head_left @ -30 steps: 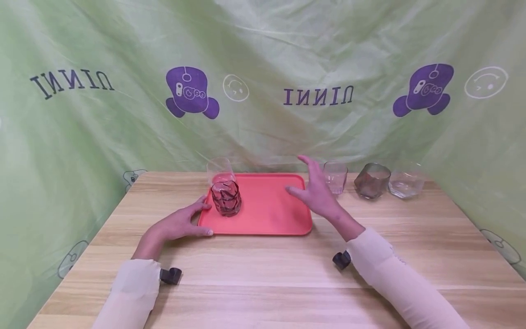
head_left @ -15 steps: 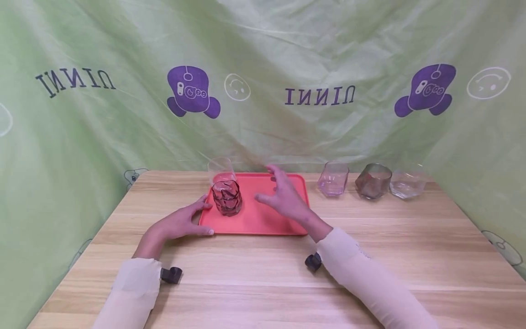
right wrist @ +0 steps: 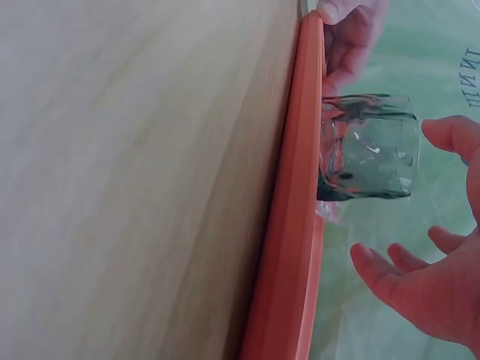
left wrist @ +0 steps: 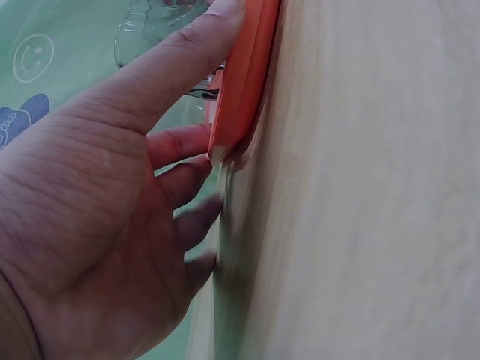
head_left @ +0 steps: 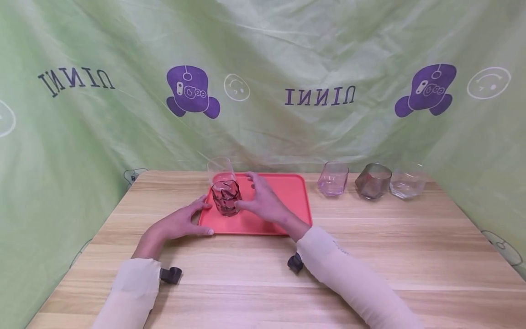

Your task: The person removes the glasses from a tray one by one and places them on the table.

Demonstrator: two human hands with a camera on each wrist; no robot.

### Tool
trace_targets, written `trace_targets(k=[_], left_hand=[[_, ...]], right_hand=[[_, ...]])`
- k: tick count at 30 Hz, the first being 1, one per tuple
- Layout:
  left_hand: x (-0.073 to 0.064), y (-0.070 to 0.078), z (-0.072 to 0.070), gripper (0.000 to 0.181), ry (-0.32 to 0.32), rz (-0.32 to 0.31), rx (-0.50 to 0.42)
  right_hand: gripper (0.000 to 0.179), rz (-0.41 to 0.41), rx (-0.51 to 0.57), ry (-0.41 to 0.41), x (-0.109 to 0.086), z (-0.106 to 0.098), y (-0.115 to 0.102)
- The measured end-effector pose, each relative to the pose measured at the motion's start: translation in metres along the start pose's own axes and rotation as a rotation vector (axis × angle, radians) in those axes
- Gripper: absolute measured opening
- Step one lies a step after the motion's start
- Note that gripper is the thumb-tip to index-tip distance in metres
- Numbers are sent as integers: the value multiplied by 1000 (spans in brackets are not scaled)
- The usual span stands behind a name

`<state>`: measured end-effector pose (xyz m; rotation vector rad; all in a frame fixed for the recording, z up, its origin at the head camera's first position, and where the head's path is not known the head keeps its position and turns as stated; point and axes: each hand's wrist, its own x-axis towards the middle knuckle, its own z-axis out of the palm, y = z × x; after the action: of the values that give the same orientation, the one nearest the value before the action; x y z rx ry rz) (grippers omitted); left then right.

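Note:
A red tray [head_left: 293, 196] lies on the wooden table, with a dark rippled glass tumbler [head_left: 223, 198] upright on its left part. My left hand [head_left: 178, 224] holds the tray's near left corner, thumb along the front rim and fingers against the left side. In the left wrist view the thumb [left wrist: 184, 56] lies on the red rim, and the lower fingers reach past the edge. My right hand [head_left: 263, 203] is over the tray, right of the tumbler. The right wrist view shows its spread fingers and thumb around the tumbler's [right wrist: 371, 150] open end, with a gap between.
A clear glass [head_left: 220, 167] stands behind the dark tumbler at the tray's back left. Right of the tray stand a pinkish glass [head_left: 334, 179], a grey glass [head_left: 373, 181] and a clear glass [head_left: 407, 183]. A green printed curtain [head_left: 263, 128] hangs behind the table.
My right hand has moved left from beside the pinkish glass, across the tray to the dark tumbler. The left hand stays at the tray's corner.

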<state>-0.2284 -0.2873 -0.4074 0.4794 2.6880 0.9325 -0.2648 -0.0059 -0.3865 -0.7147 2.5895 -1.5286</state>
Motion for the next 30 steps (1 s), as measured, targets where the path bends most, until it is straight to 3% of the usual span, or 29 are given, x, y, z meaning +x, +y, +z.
trace_targets(k=[6, 12, 19, 30], left_hand=[[-1, 1, -1, 90, 10, -35, 62], [-1, 1, 0, 91, 11, -38, 66], [-1, 0, -1, 92, 17, -30, 68], [-1, 0, -2, 93, 15, -32, 73]], right_hand=[[86, -24, 3, -20, 6, 9, 1], [88, -34, 50, -27, 10, 17, 3], [95, -46, 193, -63, 16, 25, 2], [104, -20, 240, -95, 22, 32, 2]])
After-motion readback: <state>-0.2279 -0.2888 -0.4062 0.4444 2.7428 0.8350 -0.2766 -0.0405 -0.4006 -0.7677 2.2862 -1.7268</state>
